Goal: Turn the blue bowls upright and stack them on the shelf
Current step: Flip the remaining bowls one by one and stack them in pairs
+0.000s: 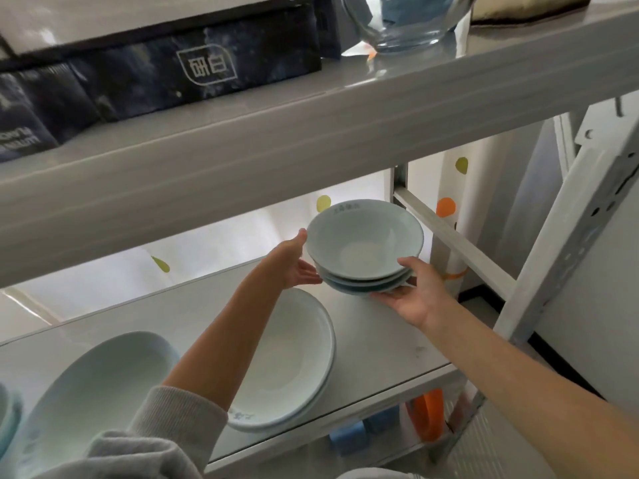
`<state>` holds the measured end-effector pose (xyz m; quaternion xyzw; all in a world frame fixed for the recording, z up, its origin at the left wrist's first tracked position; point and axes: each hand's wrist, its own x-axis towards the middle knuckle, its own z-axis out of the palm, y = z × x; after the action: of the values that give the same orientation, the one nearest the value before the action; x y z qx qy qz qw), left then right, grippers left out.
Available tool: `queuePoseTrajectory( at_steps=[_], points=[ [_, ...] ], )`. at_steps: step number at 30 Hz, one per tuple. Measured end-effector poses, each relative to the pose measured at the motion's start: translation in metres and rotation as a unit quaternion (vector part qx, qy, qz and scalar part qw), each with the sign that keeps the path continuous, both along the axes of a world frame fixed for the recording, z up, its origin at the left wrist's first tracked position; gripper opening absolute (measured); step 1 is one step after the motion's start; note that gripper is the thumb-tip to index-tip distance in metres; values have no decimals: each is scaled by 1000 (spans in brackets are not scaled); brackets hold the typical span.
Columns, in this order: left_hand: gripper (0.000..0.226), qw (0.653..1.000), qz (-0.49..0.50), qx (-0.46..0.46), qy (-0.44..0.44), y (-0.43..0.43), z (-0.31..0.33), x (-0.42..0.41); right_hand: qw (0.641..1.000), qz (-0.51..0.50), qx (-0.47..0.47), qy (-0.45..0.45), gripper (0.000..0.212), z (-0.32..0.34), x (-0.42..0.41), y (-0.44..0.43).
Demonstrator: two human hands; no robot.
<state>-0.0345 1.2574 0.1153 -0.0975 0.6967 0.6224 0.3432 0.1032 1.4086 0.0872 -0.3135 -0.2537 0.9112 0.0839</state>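
Nearest the front edge of the pale grey metal shelf point(380, 340), toward its left end, a large pale blue glazed bowl point(96, 385) lies partly cut off by the grey knit sleeve point(162, 433); whether it sits upright or tilted cannot be told. Just beside it toward the middle, a pair of wide pale blue bowls point(287, 357) rests nested and opening upward, close to the front edge, probably left there as a finished pile. Farther in, toward the back right corner, both hands hold a stack of three smaller pale blue ceramic bowls point(363, 243), all upright, apparently just above the shelf surface, though contact with it cannot be ruled out. The left hand point(294, 264) cups the stack's left side, thumb against the top rim and fingers curled beneath; the right hand point(411, 292) lies flat and palm-up under the lowest bowl, thumb pressed to the near side. That two-sided hold most likely keeps the nested bowls from sliding while they are lowered. On the upper shelf board point(311, 133), farthest away, stand a dark fabric bag point(166, 67) and a clear glass bowl point(404, 22).
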Motion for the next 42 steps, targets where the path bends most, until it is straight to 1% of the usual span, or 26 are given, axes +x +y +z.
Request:
queuePoseTrajectory(
  at_steps=[2, 4, 5, 7, 9, 13, 15, 17, 20, 21, 22, 24, 25, 27, 29, 30, 32, 33, 37, 42],
  points=[
    [73, 1000, 7, 16, 5, 1, 1, 0, 1000, -6, -1, 10, 33, 2, -3, -3],
    [73, 999, 19, 21, 25, 1, -1, 2, 1000, -8, 1, 16, 39, 3, -9, -4],
    [71, 999, 26, 15, 45, 1, -3, 2, 1000, -8, 3, 13, 39, 3, -12, -3],
    [67, 994, 33, -6, 102, -2, -4, 3, 1000, -11, 5, 8, 30, 4, -20, -1],
    [65, 987, 13, -59, 151, -10, -4, 3, 1000, -8, 6, 5, 23, 4, -27, 2],
    [64, 951, -50, -215, 215, -42, -3, -4, 1000, 3, 1, 7, 25, 6, -41, 6],
    [64, 939, -79, -245, 227, -62, -7, -6, 1000, 9, 2, 4, 26, 6, -47, 7],
    [61, 933, -117, -251, 229, -83, -9, 1, 1000, 13, 0, 4, 24, 6, -54, 8],
    [65, 932, -152, -245, 217, -110, -14, 8, 999, 26, 3, 20, 23, 7, -60, 8],
    [66, 936, -153, -240, 205, -118, -15, 9, 999, 39, 12, 18, 26, 6, -60, 7],
    [66, 941, -147, -238, 190, -126, -15, 10, 998, 62, 30, 3, 35, 3, -57, 4],
    [67, 947, -132, -249, 156, -141, -16, 8, 984, 151, 73, -55, 65, -10, -44, -6],
    [69, 947, -134, -261, 133, -147, -17, 10, 971, 210, 83, -79, 74, -18, -32, -14],
    [73, 949, -142, -270, 76, -154, -20, 13, 939, 316, 84, -103, 79, -35, -9, -33],
    [76, 968, -127, -218, 19, -153, -25, 17, 917, 379, 68, -107, 77, -42, 10, -50],
    [75, 973, -117, -200, 6, -150, -24, 19, 911, 394, 50, -108, 76, -43, 16, -57],
    [72, 974, -103, -201, 11, -143, -20, 20, 911, 398, 10, -106, 72, -39, 22, -67],
    [72, 974, -96, -206, 14, -139, -18, 22, 912, 395, 6, -107, 71, -35, 25, -69],
    [73, 978, -99, -185, 6, -119, -20, 29, 915, 382, 29, -123, 65, -24, 35, -51],
    [71, 984, -117, -133, 8, -74, -31, 42, 938, 310, 54, -144, 70, -27, 53, 3]
  ],
)
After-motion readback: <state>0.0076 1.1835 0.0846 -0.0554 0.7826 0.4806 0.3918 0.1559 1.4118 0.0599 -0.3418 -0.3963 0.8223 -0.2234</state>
